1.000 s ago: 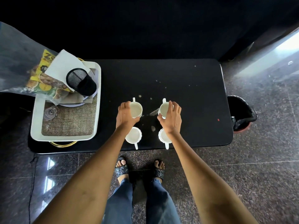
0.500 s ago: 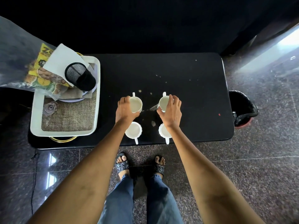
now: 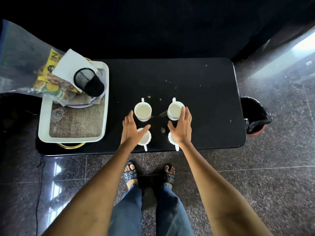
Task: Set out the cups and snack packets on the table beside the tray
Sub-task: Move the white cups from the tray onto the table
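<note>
Several white cups stand in a square on the black table point(image 3: 196, 92). The far left cup point(image 3: 142, 111) and far right cup point(image 3: 175, 110) stand free, handles pointing away. My left hand point(image 3: 132, 129) hovers open over the near left cup point(image 3: 146, 137), hiding part of it. My right hand point(image 3: 181, 127) is open above the near right cup point(image 3: 171, 139), its fingertips beside the far right cup's rim. The white tray point(image 3: 44, 120) sits at the table's left end with yellow snack packets point(image 3: 49, 80) inside a clear plastic bag at its far end.
On the tray lie a burlap mat point(image 3: 80, 121), a tipped black mesh holder point(image 3: 89, 81), a white napkin point(image 3: 69, 65) and a small glass point(image 3: 58, 114). A black-lined bin point(image 3: 255, 114) stands off the table's right end. My feet are at the near edge.
Both hands have let go of the two far cups and drawn back toward me, fingers spread. The far cups now stand free on the table.
</note>
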Available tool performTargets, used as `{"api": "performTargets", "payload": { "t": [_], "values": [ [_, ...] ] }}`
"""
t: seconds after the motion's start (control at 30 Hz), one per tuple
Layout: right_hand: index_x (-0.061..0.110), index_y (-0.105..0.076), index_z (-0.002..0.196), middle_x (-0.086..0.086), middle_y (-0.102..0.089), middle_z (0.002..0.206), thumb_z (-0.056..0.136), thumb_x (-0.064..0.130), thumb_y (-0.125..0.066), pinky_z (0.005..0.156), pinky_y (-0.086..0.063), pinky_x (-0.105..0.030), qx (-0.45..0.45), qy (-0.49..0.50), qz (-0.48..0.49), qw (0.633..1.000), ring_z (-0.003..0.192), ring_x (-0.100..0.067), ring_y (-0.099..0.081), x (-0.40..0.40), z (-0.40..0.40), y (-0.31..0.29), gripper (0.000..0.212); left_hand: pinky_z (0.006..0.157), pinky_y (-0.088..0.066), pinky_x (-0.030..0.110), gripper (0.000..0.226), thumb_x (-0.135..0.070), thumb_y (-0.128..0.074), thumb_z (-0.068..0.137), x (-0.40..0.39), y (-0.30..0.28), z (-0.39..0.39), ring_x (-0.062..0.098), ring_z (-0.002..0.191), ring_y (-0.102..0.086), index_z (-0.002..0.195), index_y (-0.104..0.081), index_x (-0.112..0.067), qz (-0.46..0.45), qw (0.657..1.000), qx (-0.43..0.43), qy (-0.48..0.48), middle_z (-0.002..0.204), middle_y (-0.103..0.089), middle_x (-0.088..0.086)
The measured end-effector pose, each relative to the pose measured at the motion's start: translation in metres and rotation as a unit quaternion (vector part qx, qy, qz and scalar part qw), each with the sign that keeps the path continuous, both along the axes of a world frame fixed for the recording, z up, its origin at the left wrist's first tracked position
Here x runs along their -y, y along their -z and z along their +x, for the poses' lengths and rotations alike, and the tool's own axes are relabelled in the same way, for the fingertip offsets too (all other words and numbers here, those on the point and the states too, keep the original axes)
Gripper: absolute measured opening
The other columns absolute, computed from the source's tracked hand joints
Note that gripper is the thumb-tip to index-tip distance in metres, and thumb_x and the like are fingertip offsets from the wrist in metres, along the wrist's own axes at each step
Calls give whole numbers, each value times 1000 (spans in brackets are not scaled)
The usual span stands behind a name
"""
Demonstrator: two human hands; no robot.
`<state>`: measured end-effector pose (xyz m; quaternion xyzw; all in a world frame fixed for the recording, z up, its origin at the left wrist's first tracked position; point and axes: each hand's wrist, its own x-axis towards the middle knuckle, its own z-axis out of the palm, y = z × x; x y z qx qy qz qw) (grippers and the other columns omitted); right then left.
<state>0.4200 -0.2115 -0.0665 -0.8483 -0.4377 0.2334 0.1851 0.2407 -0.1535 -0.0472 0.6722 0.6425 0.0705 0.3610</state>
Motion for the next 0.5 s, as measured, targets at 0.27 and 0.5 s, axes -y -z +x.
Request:
{"api": "performTargets", "payload": {
  "t": [0.27, 0.5],
  "values": [
    [3, -18, 148, -15, -24, 154, 91, 21, -55, 107, -39, -37, -7, -12, 24, 1000, 143, -27, -22, -13, 11, -4, 71, 98, -42, 34, 84, -33, -84, 63, 30, 15, -6, 26, 121, -43, 131, -44, -5, -32, 998, -36, 51, 132, -48, 12],
    [2, -24, 147, -15, -30, 151, 90, 23, -56, 104, -43, -37, -5, -21, 18, 1000, 139, -28, -30, -17, 12, -4, 68, 104, -38, 31, 76, -32, -76, 73, 22, 13, -1, 24, 126, -41, 136, -41, -9, -25, 987, -94, 128, 139, -43, 8]
  ]
}}
